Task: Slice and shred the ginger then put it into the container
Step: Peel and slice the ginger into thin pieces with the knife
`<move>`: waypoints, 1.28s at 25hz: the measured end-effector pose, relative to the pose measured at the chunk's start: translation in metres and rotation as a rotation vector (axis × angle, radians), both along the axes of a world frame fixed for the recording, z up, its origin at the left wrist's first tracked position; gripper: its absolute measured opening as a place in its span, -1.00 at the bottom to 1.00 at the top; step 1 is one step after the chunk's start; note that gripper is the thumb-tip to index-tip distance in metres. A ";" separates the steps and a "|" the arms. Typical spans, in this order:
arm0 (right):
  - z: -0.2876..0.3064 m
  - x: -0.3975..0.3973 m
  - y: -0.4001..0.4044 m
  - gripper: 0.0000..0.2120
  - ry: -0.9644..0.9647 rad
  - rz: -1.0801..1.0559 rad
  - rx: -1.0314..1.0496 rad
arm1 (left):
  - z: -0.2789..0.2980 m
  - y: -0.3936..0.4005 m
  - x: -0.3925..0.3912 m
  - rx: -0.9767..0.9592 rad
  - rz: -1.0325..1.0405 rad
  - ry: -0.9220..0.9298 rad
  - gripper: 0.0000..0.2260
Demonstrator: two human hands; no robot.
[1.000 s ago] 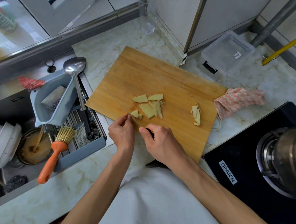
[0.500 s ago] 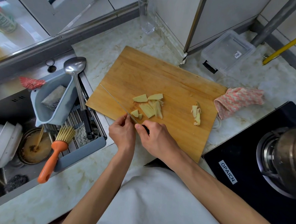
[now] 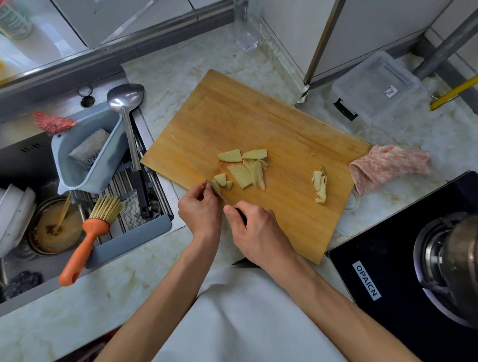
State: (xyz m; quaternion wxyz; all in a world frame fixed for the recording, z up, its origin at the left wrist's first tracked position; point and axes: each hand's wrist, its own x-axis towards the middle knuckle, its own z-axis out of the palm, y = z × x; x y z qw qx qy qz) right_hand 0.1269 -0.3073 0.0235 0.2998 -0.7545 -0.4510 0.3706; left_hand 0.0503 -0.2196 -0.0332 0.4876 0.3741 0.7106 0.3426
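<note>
1. The ginger slices (image 3: 239, 169) lie in a loose cluster on the near-left part of the cutting board (image 3: 263, 121); a separate scrap of peel or trimmings (image 3: 320, 187) sits to their right, apart.
2. Judged by look, the slices are light, thin, stiff and a little moist, so they are likely to slide or stick to the blade; best pinned flat from above, fingertips tucked back.
3. The left hand (image 3: 200, 209) curls its fingertips at a small piece beside the blade; whether it truly pinches it I cannot tell.
4. The right hand (image 3: 257, 231) is wrapped round the handle of the knife (image 3: 197, 166), blade running far-left.
5. The clear container (image 3: 375, 87) waits beyond the board's far-right corner, lid apparently on.
</note>
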 end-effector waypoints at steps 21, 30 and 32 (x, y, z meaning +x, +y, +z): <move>0.004 0.031 -0.007 -0.60 0.533 -0.262 -0.071 | 0.008 0.011 -0.012 -0.019 -0.226 -0.211 -0.94; 0.016 0.037 -0.003 -0.65 0.811 -0.408 -0.113 | 0.032 0.031 -0.011 -0.318 -0.053 -0.554 -0.84; 0.016 0.039 -0.005 -0.66 0.827 -0.419 -0.115 | 0.036 0.032 -0.008 -0.295 -0.077 -0.506 -0.92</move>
